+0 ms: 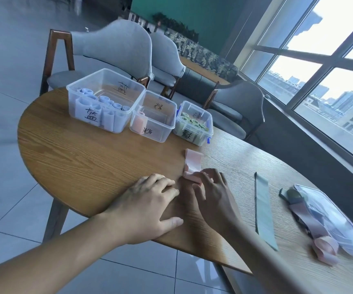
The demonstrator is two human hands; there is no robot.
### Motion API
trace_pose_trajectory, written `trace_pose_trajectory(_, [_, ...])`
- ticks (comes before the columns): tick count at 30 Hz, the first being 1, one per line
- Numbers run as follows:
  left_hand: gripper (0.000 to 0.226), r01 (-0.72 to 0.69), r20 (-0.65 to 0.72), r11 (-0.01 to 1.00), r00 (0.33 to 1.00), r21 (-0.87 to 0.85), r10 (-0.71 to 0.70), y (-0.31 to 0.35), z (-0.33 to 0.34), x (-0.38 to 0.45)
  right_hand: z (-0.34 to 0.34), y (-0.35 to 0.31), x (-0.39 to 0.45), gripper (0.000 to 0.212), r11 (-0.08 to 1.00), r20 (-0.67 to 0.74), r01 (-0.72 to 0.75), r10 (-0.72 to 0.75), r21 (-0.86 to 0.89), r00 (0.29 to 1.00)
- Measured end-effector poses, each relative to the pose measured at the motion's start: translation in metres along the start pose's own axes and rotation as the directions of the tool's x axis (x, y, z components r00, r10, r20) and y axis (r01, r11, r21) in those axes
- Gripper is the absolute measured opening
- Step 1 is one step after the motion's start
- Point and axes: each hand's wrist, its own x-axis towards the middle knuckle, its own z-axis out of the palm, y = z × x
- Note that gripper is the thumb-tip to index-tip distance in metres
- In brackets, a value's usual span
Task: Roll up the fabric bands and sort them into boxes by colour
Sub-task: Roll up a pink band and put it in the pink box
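A pink fabric band lies on the wooden table, its near end partly rolled. My right hand has its fingertips on that roll. Just left of it, my left hand rests flat on the table with fingers bent, and whether it touches the band is hidden. At the back stand three clear boxes: a large one with several blue rolls, a middle one with one pink roll, a small one with green rolls.
A flat green band lies right of my hands. Further right, a clear plastic bag sits beside loose pink and dark bands. Grey chairs stand behind the table, and a window fills the right side.
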Motion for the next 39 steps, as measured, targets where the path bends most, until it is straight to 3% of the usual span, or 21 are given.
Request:
trace_pose_trajectory(26, [0.081, -0.01, -0.023, 1.0, 1.0, -0.025, 0.01, -0.002, 0.003, 0.0, 0.016, 0.007, 0.045, 0.028, 0.999, 0.024, -0.003, 0.004, -0.042, 1.0])
trace_pose_trajectory(34, [0.081, -0.01, -0.01, 1.0, 1.0, -0.026, 0.009, -0.002, 0.003, 0.001, 0.02, 0.013, 0.056, 0.047, 0.998, 0.066, 0.029, -0.025, -0.064, 0.998])
trace_pose_trajectory(39, [0.084, -0.009, 0.014, 1.0, 1.0, -0.02, 0.009, -0.003, 0.002, 0.001, 0.02, 0.017, 0.06, 0.041, 1.0, 0.052, 0.007, -0.007, -0.015, 0.999])
